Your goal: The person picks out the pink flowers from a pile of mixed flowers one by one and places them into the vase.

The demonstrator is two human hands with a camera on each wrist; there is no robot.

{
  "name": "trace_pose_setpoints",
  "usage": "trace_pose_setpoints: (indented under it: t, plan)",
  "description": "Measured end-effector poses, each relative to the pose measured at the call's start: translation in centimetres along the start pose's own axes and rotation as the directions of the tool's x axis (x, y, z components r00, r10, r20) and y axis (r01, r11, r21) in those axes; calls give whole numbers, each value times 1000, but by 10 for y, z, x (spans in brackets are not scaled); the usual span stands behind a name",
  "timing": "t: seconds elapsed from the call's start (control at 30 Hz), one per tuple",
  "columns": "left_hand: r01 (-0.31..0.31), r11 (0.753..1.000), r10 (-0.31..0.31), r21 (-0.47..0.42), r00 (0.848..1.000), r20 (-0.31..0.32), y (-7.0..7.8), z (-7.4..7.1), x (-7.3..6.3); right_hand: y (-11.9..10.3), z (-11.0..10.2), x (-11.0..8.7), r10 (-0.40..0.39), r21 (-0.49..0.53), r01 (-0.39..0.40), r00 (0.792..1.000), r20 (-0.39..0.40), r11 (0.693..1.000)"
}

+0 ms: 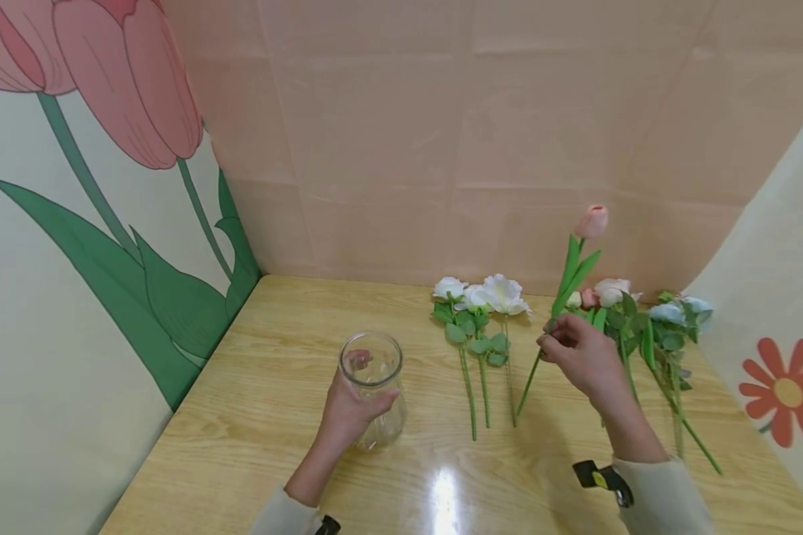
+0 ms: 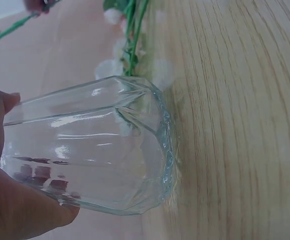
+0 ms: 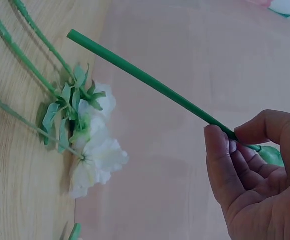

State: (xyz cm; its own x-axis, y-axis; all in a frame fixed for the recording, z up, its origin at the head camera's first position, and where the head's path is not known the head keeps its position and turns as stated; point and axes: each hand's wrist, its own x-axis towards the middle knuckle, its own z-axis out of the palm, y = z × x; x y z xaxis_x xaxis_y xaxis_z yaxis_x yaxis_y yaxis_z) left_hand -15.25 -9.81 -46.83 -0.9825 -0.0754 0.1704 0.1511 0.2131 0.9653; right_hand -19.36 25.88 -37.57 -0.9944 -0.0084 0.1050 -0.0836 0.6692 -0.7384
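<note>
A clear glass vase [image 1: 387, 425] stands upright on the wooden table, and my left hand [image 1: 349, 410] grips it around the upper body, thumb on the near side. Faceted walls and a thick base of the same vase [image 2: 99, 150] fill the left wrist view. My right hand [image 1: 585, 357] pinches a pink tulip [image 1: 592, 221] by its green stem, bloom upward, to the right of the vase. In the right wrist view the bare stem [image 3: 145, 77] runs out between thumb and fingertips, its cut end free.
White flowers [image 1: 505, 296] with green stems lie on the table [image 1: 294, 357] between the hands. Pale pink flowers [image 1: 612, 291] and blue flowers [image 1: 669, 313] lie at the right, partly behind the right hand. A pink backdrop [image 1: 375, 148] rises at the table's far edge.
</note>
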Motion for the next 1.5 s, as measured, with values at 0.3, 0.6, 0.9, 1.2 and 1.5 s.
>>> trace_pose_setpoints:
  t: [0.3, 0.6, 0.9, 1.2, 1.5]
  plan:
    - [4, 1000, -4, -3, 1000, 0, -2, 0, 0, -13, 4, -2, -45, 59, 45, 999, 4, 997]
    - [-8, 1000, 8, 7, 1000, -1, -1, -1, 0, -29, 9, -1, -87, 129, 85, 996, 6, 988]
    - [-11, 1000, 11, 1, 1000, 14, 1, -1, -1, -46, 15, 0, -141, 163, 139, 990, 0, 977]
    - [10, 1000, -10, -10, 999, 48, 2, 0, -2, -60, 22, 0, -178, 199, 176, 984, -11, 964]
    - [-30, 1000, 30, 2, 999, 29, 0, 0, -1, -77, 26, -2, -229, 256, 228, 973, -26, 939]
